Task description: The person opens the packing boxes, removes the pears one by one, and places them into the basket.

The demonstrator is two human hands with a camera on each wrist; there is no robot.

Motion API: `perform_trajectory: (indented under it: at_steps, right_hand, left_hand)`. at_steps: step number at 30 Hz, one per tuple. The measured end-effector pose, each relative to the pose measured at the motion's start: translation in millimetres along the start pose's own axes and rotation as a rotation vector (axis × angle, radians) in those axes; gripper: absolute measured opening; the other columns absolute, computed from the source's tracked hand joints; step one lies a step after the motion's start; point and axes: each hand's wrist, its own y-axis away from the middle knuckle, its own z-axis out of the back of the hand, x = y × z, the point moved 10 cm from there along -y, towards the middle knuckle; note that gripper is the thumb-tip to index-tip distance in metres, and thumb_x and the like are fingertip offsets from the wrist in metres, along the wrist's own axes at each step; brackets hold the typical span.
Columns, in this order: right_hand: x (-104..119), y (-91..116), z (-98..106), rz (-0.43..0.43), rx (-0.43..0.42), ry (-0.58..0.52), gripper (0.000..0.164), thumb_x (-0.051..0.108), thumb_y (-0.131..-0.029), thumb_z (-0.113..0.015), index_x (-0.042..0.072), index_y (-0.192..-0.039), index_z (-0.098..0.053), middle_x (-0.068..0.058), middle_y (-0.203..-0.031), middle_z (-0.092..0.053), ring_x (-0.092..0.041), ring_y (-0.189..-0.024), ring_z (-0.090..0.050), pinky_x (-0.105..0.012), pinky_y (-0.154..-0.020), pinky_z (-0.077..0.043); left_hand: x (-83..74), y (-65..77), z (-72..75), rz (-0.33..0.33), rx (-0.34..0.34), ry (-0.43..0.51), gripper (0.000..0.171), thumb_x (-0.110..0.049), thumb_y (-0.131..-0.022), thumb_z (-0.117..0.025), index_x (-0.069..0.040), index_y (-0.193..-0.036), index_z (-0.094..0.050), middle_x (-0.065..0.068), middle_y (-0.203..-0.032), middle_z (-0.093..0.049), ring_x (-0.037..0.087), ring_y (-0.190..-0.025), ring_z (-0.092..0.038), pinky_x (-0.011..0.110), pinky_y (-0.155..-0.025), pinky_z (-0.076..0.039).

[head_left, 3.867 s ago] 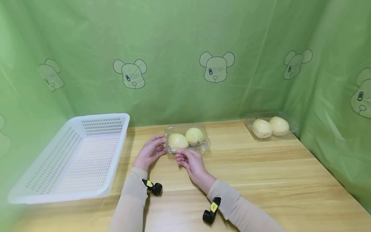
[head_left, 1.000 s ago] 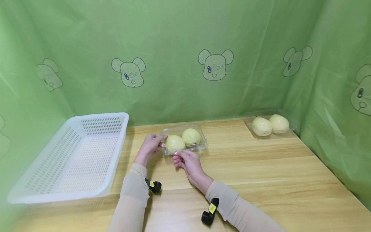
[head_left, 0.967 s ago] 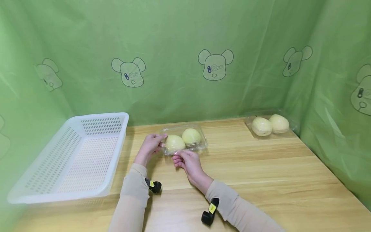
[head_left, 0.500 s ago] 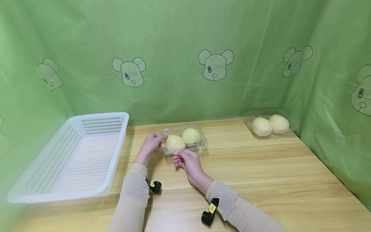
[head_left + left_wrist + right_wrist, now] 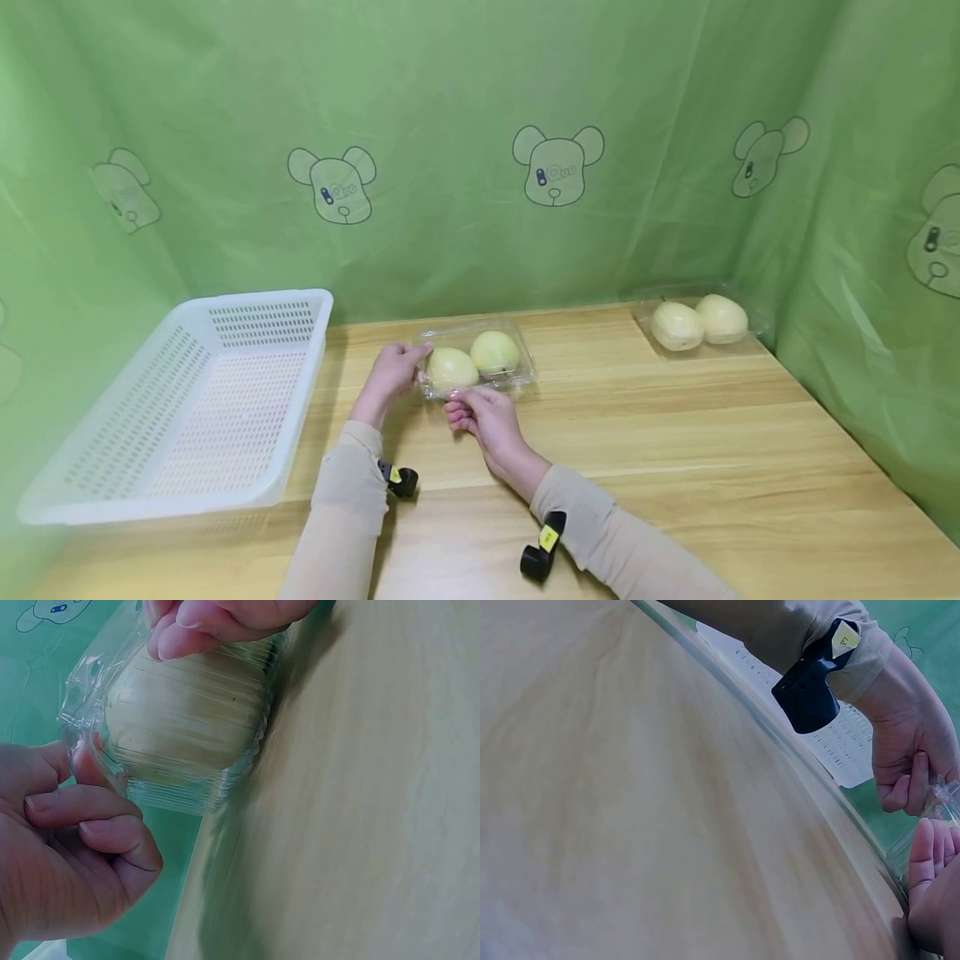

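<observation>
A clear plastic fruit box (image 5: 513,382) sits near the table's back edge, with two pale yellow pears (image 5: 452,369) inside it. My left hand (image 5: 392,373) pinches the box's left edge, thumb on top. In the left wrist view, this left hand (image 5: 79,847) has its thumb and forefinger at the thin plastic rim, the other fingers curled in. My right hand (image 5: 491,421) pinches the front rim, near the left front corner. The right wrist view catches the right hand (image 5: 934,892) at its edge, close to the plastic.
On the left stands a white perforated plastic basket (image 5: 318,367). A second clear box with two more pears (image 5: 677,326) lies at the back right. Green curtains (image 5: 450,242) enclose the wooden table (image 5: 675,450) behind and at both sides.
Compared with the oldest frame, the left thumb has come over the box's left edge, and the box has shifted slightly left and toward me. Over the last second, hands and box are almost still.
</observation>
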Motion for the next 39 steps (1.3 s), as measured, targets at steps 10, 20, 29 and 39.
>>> perform_trajectory:
  at_steps: [10, 20, 29, 39]
  right_hand:
    - [-0.5, -0.5, -3.4, -0.007, 0.003, 0.011, 0.023, 0.001, -0.093, -0.053, -0.020, -0.100, -0.060, -0.004, -0.067, -0.067, -0.011, -0.058, -0.060, -0.021, -0.054, -0.055]
    - [-0.3, -1.6, -1.0, -0.005, -0.009, 0.005, 0.026, 0.001, -0.092, -0.053, -0.022, -0.102, -0.059, -0.003, -0.066, -0.066, -0.011, -0.057, -0.060, -0.020, -0.053, -0.053]
    - [-2.1, -1.1, -0.9, -0.017, -0.008, 0.004, 0.025, 0.002, -0.093, -0.052, -0.021, -0.102, -0.060, -0.003, -0.067, -0.067, -0.011, -0.058, -0.060, -0.020, -0.054, -0.054]
    - [-2.1, -1.8, -1.7, -0.021, -0.006, 0.007, 0.025, 0.003, -0.095, -0.052, -0.019, -0.102, -0.060, -0.003, -0.068, -0.067, -0.011, -0.058, -0.060, -0.020, -0.055, -0.054]
  left_hand:
    - [-2.8, -0.8, -0.2, -0.015, 0.001, -0.076, 0.031, -0.037, -0.100, -0.050, -0.009, -0.087, -0.049, -0.007, -0.057, -0.040, 0.006, -0.044, -0.031, 0.021, -0.040, -0.028]
    - [-3.6, -3.4, -6.0, -0.039, 0.054, -0.045, 0.032, -0.039, -0.100, -0.048, -0.014, -0.082, -0.044, -0.009, -0.053, -0.035, 0.006, -0.041, -0.029, 0.021, -0.040, -0.026]
    - [-4.4, 1.3, -4.2, -0.026, 0.127, -0.003, 0.031, -0.034, -0.100, -0.051, -0.003, -0.100, -0.050, -0.005, -0.056, -0.050, 0.005, -0.047, -0.044, 0.018, -0.048, -0.039]
    - [-13.6, 9.3, 3.5, -0.031, 0.212, -0.093, 0.045, -0.028, -0.097, -0.057, 0.006, -0.126, -0.054, 0.007, -0.089, -0.070, 0.008, -0.069, -0.059, 0.033, -0.082, -0.054]
